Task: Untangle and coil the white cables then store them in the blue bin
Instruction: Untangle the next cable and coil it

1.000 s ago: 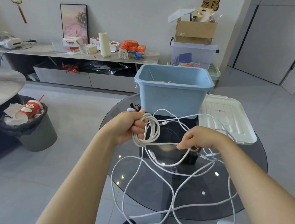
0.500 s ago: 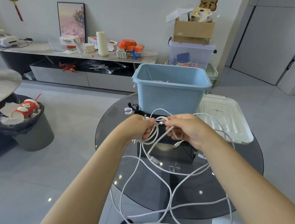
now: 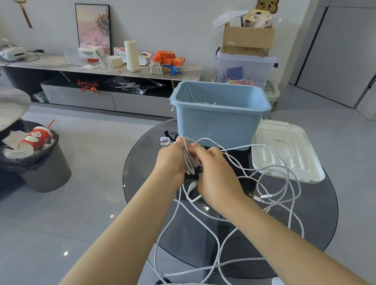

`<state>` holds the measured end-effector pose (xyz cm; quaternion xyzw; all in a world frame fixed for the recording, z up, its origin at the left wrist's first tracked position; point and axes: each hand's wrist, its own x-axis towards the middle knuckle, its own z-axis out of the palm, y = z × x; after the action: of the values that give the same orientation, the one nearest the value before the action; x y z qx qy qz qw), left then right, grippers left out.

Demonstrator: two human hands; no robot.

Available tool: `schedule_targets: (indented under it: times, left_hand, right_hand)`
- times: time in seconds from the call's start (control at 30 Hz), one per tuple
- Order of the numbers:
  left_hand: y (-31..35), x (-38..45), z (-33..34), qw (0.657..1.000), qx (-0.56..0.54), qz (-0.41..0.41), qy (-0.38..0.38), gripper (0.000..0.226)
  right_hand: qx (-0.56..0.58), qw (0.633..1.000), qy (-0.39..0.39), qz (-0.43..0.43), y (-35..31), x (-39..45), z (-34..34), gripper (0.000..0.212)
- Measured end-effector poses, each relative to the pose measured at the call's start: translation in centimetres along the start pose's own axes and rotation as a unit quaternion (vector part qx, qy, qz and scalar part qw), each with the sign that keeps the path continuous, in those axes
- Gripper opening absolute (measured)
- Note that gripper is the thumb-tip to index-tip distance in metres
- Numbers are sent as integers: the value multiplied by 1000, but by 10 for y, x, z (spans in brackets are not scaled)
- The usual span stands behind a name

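Gripping a bunch of coiled loops, the left hand (image 3: 171,161) has its fingers curled round the white cables (image 3: 278,187) above the table's (image 3: 140,179) far left part, just in front of the bin (image 3: 217,124). The right hand (image 3: 217,178) is pressed against the same bunch from the right, its fingers bent onto the loops; whether it pinches a strand or only steadies the coil cannot be told from here. From the hands the loose cable runs out over the dark glass: long loops spread toward the right edge, some lying over the near left corner of the white lid (image 3: 287,149), and more strands hang off the near edge. Two plugs (image 3: 261,197) lie on the glass right of the right wrist. The bin stands at the far edge, open, with the lid flat beside it on the right, touching or nearly so. A little white cable shows inside the bin near its bottom.
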<state>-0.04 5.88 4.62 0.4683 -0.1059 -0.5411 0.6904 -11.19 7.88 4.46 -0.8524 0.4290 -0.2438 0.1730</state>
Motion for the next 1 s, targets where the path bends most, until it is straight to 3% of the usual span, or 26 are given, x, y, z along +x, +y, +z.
schedule_targets:
  times: [0.07, 0.13, 0.23, 0.33, 0.4, 0.5, 0.67, 0.73, 0.83, 1.0]
  left_hand:
    - [4, 3, -1, 998, -55, 11, 9, 27]
    - [10, 8, -5, 993, -118, 16, -10, 30]
    - [17, 8, -13, 986, -159, 1, -54, 32]
    - [24, 8, -19, 982, -157, -15, -106, 33]
    - [32, 9, -24, 979, -155, -31, -127, 33]
    - [39, 4, -29, 979, -95, -61, -170, 32]
    - [32, 1, -26, 964, 182, -27, -191, 33]
    - [25, 0, -25, 939, 294, 13, -180, 32]
    - [15, -2, -21, 908, 393, 43, -137, 35]
    - [4, 1, -16, 925, 368, 56, -77, 33]
  right_hand:
    - [22, 1000, -5, 22, 4, 0, 3, 41]
    - [144, 983, -15, 109, 9, 1, 5, 30]
    - [403, 876, -87, 250, 27, 7, -2, 8]
    - [448, 810, -257, 276, 61, 11, -19, 34]
    - [453, 790, -300, 284, 83, 13, -25, 39]
    - [478, 760, -260, 355, 104, 21, -25, 39]
    - [572, 685, -136, 430, 100, 41, -20, 24]
    - [593, 697, -101, 390, 87, 46, -18, 28]
    - [587, 748, -63, 303, 61, 49, -17, 27]
    - [496, 843, -19, 209, 31, 38, -17, 22]
